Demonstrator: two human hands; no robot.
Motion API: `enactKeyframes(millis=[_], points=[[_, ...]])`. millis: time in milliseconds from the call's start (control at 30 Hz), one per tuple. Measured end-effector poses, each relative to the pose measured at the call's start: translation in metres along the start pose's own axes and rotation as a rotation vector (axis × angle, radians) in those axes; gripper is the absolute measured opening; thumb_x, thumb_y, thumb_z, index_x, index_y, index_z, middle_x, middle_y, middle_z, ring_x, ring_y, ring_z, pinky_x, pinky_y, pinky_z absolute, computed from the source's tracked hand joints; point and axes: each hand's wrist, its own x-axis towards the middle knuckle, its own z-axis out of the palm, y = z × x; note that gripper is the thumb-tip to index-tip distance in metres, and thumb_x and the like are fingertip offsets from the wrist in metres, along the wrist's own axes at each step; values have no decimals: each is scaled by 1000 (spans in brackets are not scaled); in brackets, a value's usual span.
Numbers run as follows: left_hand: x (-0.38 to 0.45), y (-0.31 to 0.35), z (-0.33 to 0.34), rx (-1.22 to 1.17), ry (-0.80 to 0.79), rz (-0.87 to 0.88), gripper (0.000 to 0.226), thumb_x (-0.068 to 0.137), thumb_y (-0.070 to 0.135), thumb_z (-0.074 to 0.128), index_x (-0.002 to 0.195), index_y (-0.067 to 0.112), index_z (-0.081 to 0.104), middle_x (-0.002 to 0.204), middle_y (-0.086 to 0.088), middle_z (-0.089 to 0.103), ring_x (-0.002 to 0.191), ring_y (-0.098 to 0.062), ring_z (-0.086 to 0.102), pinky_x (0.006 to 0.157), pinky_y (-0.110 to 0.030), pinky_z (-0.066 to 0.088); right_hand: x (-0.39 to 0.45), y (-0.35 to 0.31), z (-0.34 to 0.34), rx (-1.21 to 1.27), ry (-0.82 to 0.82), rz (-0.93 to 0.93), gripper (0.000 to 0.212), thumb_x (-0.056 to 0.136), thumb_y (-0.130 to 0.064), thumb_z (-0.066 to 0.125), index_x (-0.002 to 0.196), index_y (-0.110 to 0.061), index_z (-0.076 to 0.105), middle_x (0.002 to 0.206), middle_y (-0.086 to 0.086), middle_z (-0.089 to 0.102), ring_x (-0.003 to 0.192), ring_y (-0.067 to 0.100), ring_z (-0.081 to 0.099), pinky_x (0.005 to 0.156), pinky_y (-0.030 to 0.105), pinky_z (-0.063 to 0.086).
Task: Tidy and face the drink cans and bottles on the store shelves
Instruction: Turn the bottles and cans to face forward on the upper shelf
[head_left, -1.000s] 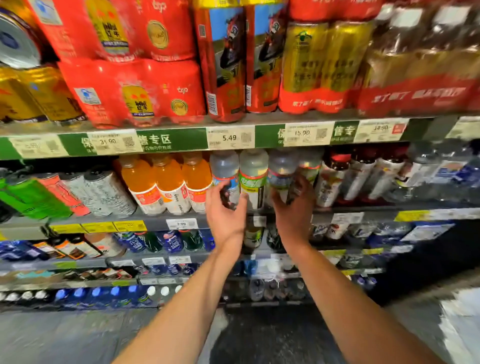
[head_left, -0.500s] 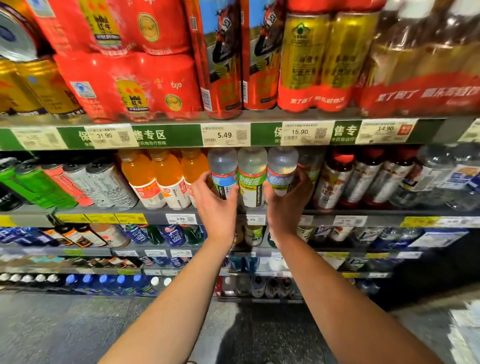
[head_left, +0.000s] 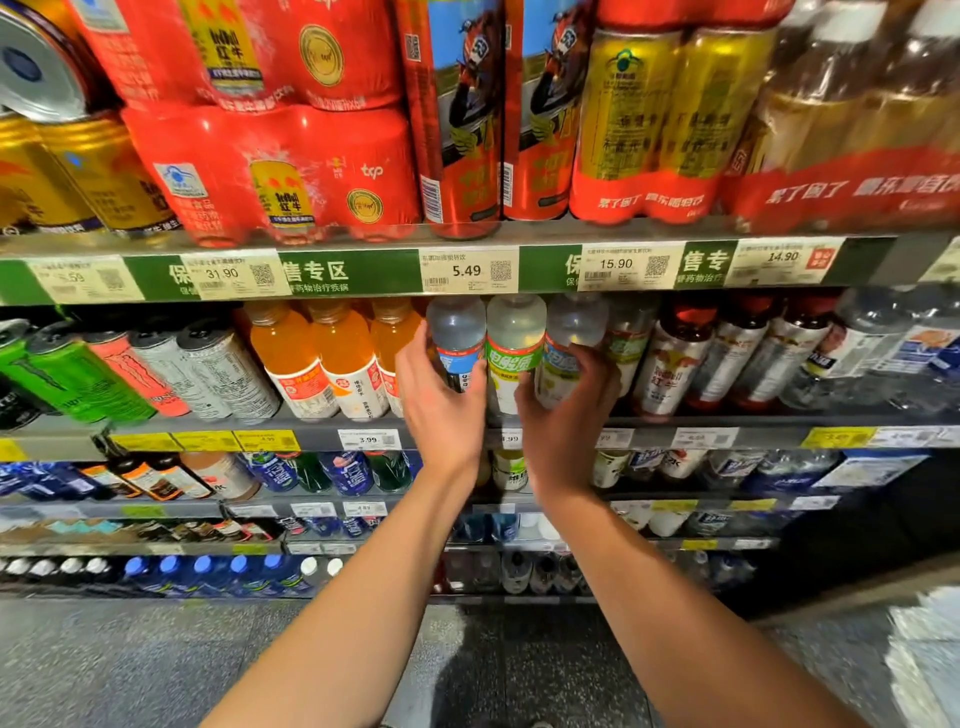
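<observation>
Second shelf (head_left: 649, 422), centre: the blue-label bottle (head_left: 457, 338) is grasped at its label band by the left hand (head_left: 441, 402), the neighbouring clear bottle (head_left: 569, 348) by the right hand (head_left: 569, 415). Full, smooth plastic: probably weighty, slippery; mid-body grasp is advised.

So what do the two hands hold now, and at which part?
Left hand grips the blue-label bottle at its lower body; right hand grips the clear bottle likewise.

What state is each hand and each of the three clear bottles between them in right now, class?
Left hand: grips the blue-label bottle.
Right hand: grips the right green-label bottle.
Blue-label bottle: upright, held.
Middle green-label bottle: upright, label facing out, between the hands.
Right green-label bottle: upright, held.
</observation>
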Motion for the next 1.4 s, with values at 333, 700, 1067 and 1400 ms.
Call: enactKeyframes(millis=[333, 700, 1067, 1400], points=[[31, -4, -13, 194, -240, -22, 73, 76, 48, 79, 133, 21, 41, 91, -5, 74, 85, -30, 71, 65, -41, 56, 5, -9, 10, -1, -359, 112, 79, 89, -21, 65, 153, -29, 20, 88, -8, 57, 69, 5, 53, 62, 10, 41], [6, 1, -26, -9, -174, 56, 81, 66, 42, 90, 130, 24, 43, 122, 1, 56, 112, -15, 55, 89, -26, 46, -14, -26, 21, 96, -144, 180, 59, 85, -12, 58, 142, -14, 42, 136, 7, 47, 125, 22, 44, 106, 44, 39], [-5, -6, -76, -565, -6, -334, 79, 70, -4, 86, 134, 15, 43, 122, 11, 57, 100, 12, 64, 88, -14, 54, -24, -15, 44, 22, -74, 221, 63, 90, -18, 66, 146, -6, 41, 145, 14, 47, 135, 30, 44, 111, 50, 38], [26, -33, -121, -730, -170, -377, 82, 56, -8, 90, 125, 15, 52, 111, 4, 68, 95, -2, 69, 78, -18, 56, -32, -9, 69, -174, -86, 375, 83, 85, -43, 71, 146, 0, 35, 144, 25, 48, 131, 39, 49, 107, 52, 42]])
